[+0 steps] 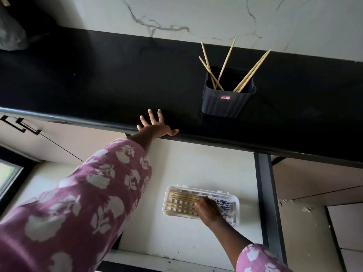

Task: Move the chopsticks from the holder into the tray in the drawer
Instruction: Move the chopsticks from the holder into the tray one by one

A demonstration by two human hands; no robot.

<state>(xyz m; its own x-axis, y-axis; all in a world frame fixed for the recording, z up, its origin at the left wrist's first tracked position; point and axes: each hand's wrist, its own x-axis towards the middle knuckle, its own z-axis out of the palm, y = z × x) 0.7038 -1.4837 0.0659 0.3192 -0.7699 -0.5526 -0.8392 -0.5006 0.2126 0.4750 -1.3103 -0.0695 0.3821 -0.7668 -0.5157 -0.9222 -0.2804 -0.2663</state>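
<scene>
A dark grey ribbed holder (227,104) stands on the black counter with several pale wooden chopsticks (226,60) leaning out of it. Below, in the open drawer (196,163), lies a white slotted tray (202,187) holding several chopsticks (182,195) laid lengthwise. My right hand (209,210) is down in the tray, fingers curled over the near ends of the upper chopsticks. It hides the tray's middle. My left hand (155,125) rests flat on the counter's front edge, fingers spread, left of the holder and holding nothing.
The black counter (98,75) runs across the view below a white marbled wall (176,14). A dark bag (11,34) sits at its far left. Cabinet fronts with black handles (21,124) lie left of the drawer, whose dark side rail (265,193) runs along its right.
</scene>
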